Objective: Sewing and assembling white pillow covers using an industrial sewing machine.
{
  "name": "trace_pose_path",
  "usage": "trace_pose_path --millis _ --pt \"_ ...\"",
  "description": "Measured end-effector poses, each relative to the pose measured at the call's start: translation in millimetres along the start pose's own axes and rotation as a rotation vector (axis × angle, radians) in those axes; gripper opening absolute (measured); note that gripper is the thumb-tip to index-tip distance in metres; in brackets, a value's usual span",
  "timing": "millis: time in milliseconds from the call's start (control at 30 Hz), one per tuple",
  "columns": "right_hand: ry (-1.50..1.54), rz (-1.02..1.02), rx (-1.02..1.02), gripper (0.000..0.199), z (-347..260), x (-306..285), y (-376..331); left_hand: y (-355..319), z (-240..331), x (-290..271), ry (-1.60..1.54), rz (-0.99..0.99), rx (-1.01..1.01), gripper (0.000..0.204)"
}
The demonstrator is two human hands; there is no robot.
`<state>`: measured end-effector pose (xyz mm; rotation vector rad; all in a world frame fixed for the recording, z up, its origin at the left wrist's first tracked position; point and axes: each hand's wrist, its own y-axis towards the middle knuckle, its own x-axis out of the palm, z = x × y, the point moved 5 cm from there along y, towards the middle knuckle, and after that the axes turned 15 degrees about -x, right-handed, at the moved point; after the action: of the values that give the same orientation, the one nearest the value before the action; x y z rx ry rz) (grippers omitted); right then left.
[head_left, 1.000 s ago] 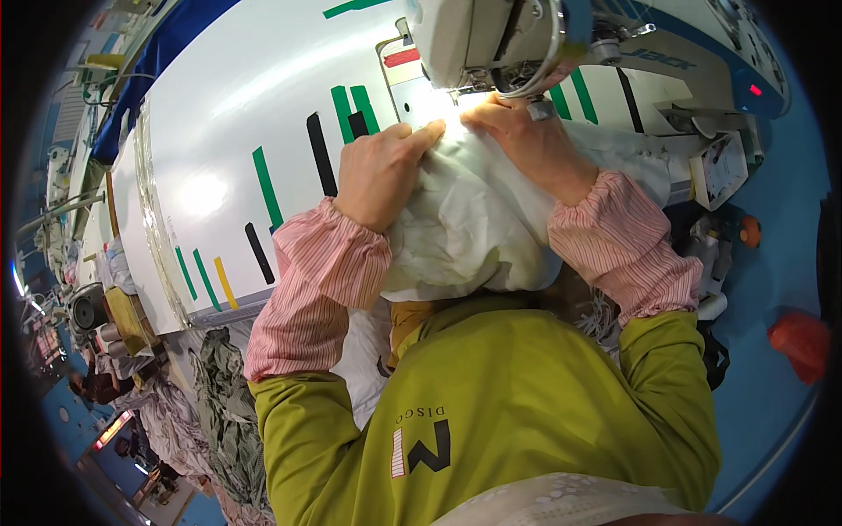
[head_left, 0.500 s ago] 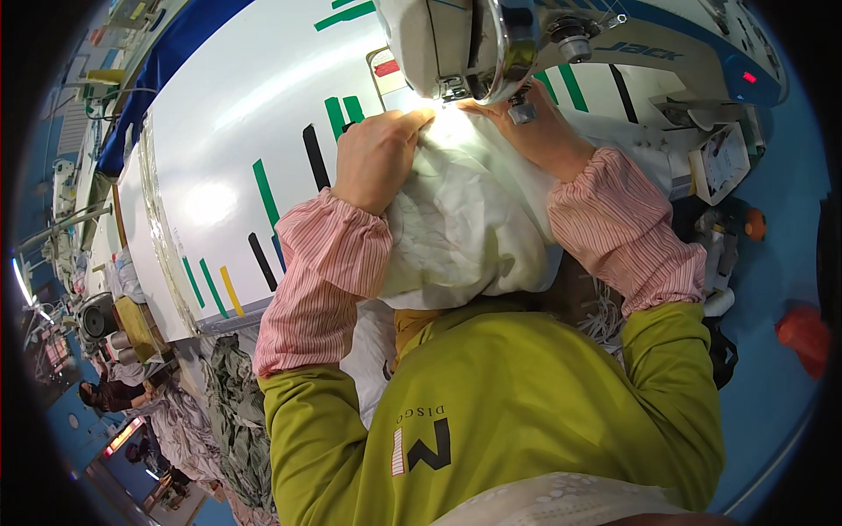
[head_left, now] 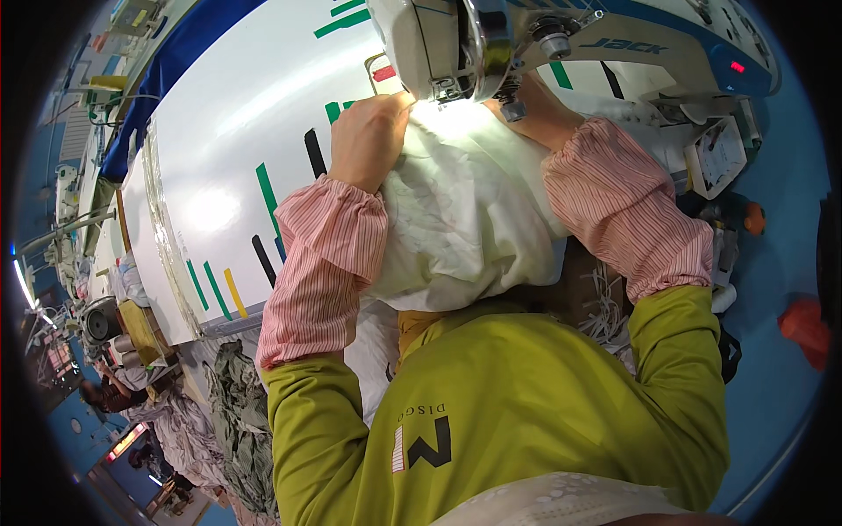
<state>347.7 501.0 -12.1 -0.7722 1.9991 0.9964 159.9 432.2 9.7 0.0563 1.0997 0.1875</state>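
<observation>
White fabric (head_left: 465, 210) lies bunched on the sewing machine's table, spilling over the front edge toward my body. Its far edge runs under the lit head of the sewing machine (head_left: 412, 44). At the left of the needle area my left hand (head_left: 368, 136) pinches the fabric edge between thumb and fingers. On the other side my right hand (head_left: 539, 118) presses on the cloth; its fingertips are partly hidden behind the machine head and glare. Both my forearms wear pink striped sleeve covers.
Coloured tape strips (head_left: 267, 195) mark the white tabletop (head_left: 206, 202). A small white tray (head_left: 715, 158) sits at the table's right end. Heaped grey-green cloth (head_left: 237, 421) lies at the lower left, with people beyond it. A red bag (head_left: 804, 331) is at the far right.
My left hand has shifted slightly left and up with the fabric edge. My right hand has moved a little farther behind the machine head, and the view has shifted slightly.
</observation>
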Motion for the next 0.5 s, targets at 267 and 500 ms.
trace_pose_path --millis 267,500 --pt "0.086 0.383 -0.083 0.013 -45 -51 -10 -2 -4 6 0.061 0.009 0.139 0.017" --pt "0.031 0.465 -0.083 0.019 -45 -50 -11 -9 4 6 0.002 -0.02 0.148 0.02"
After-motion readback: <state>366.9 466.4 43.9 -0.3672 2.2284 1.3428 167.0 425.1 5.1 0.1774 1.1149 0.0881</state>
